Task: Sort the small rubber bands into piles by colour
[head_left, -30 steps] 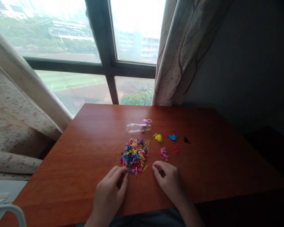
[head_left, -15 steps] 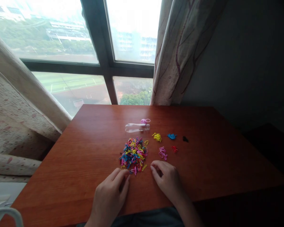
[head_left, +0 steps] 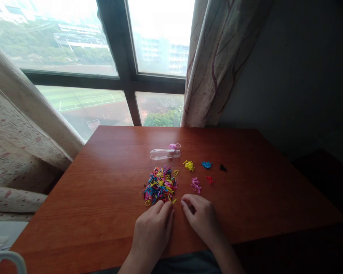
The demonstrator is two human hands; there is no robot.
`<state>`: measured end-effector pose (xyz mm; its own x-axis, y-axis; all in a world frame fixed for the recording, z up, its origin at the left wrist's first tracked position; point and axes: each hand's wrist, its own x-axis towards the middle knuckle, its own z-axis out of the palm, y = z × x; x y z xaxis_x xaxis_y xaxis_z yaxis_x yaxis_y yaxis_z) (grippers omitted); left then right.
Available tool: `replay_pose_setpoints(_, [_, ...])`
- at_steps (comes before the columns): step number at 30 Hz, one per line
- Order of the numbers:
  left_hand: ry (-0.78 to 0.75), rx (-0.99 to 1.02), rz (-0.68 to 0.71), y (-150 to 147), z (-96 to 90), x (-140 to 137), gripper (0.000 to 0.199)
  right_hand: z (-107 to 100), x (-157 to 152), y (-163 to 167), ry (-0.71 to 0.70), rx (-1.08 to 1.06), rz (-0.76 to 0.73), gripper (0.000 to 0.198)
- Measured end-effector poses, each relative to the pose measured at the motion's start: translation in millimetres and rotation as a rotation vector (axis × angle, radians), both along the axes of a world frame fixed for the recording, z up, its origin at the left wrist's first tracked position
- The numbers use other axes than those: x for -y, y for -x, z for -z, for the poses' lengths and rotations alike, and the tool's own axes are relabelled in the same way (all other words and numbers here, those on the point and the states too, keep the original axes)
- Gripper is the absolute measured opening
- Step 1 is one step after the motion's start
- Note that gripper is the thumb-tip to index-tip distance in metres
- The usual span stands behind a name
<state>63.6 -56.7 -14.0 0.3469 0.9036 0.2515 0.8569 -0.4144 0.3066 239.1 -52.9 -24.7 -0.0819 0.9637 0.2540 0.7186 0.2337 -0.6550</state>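
A pile of small mixed-colour rubber bands [head_left: 160, 184] lies on the brown wooden table [head_left: 103, 198]. My left hand [head_left: 154, 230] rests just below it, fingertips touching the pile's near edge. My right hand [head_left: 201, 219] lies beside it, fingers curled on the tabletop near the pink bands [head_left: 195, 184]. Small sorted heaps sit to the right: yellow bands [head_left: 189, 165], blue bands [head_left: 207, 164], red bands [head_left: 209, 179] and black bands [head_left: 223, 167]. Whether either hand pinches a band is hidden.
A clear plastic bottle [head_left: 165, 153] lies on its side behind the pile, with a pink cap [head_left: 174, 145] beside it. Window and curtains [head_left: 217, 64] stand behind the table. A white chair back [head_left: 5, 258] shows at the lower left.
My left hand has slid right, from the pile's lower left to right under the pile and close to my right hand. My right hand has barely moved.
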Motion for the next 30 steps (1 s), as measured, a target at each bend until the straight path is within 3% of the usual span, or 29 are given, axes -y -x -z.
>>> replay_pose_setpoints(10, [-0.004, -0.056, -0.02, -2, -0.4, -8, 0.016, 1, -1, 0, -0.024, 0.008, 0.001, 0.014])
replay_pose_setpoints(20, [-0.031, 0.083, -0.019, -2, -13.1, -14, 0.02, 0, -2, -1, -0.015, 0.003, -0.002, 0.014])
replay_pose_setpoints(30, [0.08, -0.077, 0.101, -57, -58.0, -99, 0.022, 0, -2, -1, 0.008, -0.02, 0.011, 0.015])
